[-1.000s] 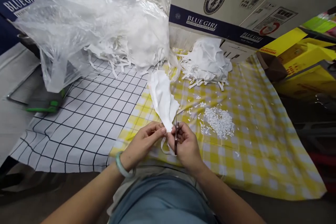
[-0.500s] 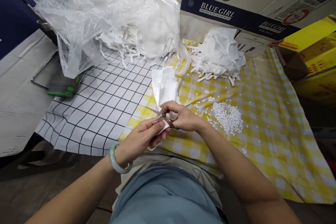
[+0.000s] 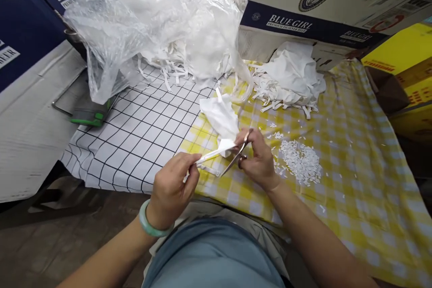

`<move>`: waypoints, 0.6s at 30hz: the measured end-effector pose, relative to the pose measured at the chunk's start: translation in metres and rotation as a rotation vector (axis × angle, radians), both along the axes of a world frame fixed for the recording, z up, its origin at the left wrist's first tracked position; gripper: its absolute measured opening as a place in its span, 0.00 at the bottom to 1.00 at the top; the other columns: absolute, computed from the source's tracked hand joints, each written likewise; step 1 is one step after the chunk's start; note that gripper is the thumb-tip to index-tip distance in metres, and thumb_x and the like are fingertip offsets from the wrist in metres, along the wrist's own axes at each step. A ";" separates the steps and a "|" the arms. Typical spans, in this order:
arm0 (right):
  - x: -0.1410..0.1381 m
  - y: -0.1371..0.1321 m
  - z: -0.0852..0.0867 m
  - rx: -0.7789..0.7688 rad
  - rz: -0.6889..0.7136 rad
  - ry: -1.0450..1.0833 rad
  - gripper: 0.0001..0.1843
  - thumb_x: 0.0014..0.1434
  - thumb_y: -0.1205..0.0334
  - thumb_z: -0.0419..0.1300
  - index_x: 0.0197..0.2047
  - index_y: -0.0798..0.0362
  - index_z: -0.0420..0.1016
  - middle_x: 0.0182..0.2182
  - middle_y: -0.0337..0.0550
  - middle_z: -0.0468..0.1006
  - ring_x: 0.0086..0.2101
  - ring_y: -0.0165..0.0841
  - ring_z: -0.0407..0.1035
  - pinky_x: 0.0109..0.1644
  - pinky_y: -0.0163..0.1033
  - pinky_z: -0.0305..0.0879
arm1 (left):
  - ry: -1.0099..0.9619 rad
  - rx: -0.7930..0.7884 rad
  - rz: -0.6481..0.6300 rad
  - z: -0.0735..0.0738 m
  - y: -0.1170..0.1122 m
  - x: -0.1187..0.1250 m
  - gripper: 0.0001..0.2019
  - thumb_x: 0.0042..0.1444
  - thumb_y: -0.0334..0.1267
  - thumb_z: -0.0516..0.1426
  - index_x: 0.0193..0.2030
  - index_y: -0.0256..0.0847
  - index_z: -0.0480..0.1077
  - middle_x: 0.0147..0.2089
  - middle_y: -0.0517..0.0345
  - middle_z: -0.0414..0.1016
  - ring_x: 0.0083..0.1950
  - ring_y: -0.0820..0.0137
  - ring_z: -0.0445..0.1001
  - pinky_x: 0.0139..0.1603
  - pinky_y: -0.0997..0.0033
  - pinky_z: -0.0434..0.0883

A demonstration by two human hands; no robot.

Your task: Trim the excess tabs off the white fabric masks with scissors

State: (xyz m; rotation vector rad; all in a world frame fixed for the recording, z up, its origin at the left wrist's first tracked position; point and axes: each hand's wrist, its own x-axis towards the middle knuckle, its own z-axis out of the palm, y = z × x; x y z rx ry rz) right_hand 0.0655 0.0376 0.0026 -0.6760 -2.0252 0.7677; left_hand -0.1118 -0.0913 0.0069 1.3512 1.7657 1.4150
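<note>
My left hand (image 3: 176, 185), with a jade-green bangle at the wrist, pinches the end of a narrow white strap on a white cloth piece (image 3: 221, 117). The strap is stretched toward my right hand (image 3: 258, 159), where the scissors (image 3: 237, 155) are held by their handles, blades pointing down and left. Fingertips of the right hand also seem to touch the cloth beside the handles. A second strap end hangs near the blade tips. Right of the hand lies a heap of tiny white cut snippets (image 3: 300, 162).
White strapped pieces lie piled (image 3: 290, 76) at the back right, more under a clear plastic bag (image 3: 151, 22). Blue Girl cartons (image 3: 286, 13) wall the back. A grey-green object (image 3: 89, 114) sits left. Checked yellow cloth (image 3: 364, 180) and a black-grid white cloth (image 3: 145, 135) cover the table.
My hands have moved apart, the left drawing the strap out to the left. The scissors have swung from pointing up-left to down-left, and the cloth has shifted slightly.
</note>
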 end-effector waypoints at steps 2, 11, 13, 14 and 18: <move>0.009 -0.010 -0.019 -0.026 -0.028 -0.061 0.15 0.49 0.76 0.55 0.37 0.48 0.66 0.33 0.40 0.72 0.39 0.36 0.70 0.49 0.46 0.68 | -0.121 -0.119 -0.073 -0.006 -0.003 0.002 0.09 0.55 0.35 0.60 0.42 0.41 0.78 0.40 0.51 0.78 0.43 0.63 0.73 0.47 0.66 0.67; 0.004 -0.025 -0.024 -0.170 -0.064 0.254 0.15 0.53 0.75 0.58 0.40 0.46 0.66 0.39 0.40 0.74 0.43 0.37 0.73 0.52 0.48 0.71 | -1.510 -0.643 -0.617 -0.003 0.018 0.030 0.13 0.55 0.41 0.61 0.41 0.33 0.76 0.32 0.54 0.70 0.30 0.74 0.67 0.38 0.72 0.68; 0.006 -0.022 -0.018 -0.173 -0.083 0.294 0.15 0.54 0.75 0.59 0.40 0.46 0.66 0.38 0.39 0.74 0.43 0.36 0.73 0.52 0.48 0.70 | -1.520 -0.619 -0.610 -0.002 0.021 0.033 0.10 0.53 0.39 0.64 0.38 0.34 0.76 0.30 0.58 0.66 0.30 0.76 0.66 0.39 0.72 0.69; 0.008 -0.021 -0.017 -0.170 -0.098 0.300 0.14 0.54 0.74 0.60 0.39 0.46 0.67 0.38 0.39 0.74 0.43 0.36 0.73 0.52 0.47 0.70 | -1.496 -0.609 -0.584 -0.002 0.020 0.034 0.09 0.53 0.38 0.65 0.36 0.35 0.76 0.29 0.59 0.64 0.30 0.77 0.64 0.37 0.73 0.68; 0.014 -0.018 -0.018 -0.248 -0.178 0.235 0.12 0.51 0.70 0.63 0.37 0.47 0.67 0.35 0.38 0.72 0.39 0.35 0.71 0.48 0.42 0.69 | -1.105 -0.507 -0.477 0.001 0.014 0.028 0.08 0.57 0.41 0.64 0.37 0.38 0.78 0.29 0.60 0.63 0.28 0.77 0.59 0.28 0.78 0.61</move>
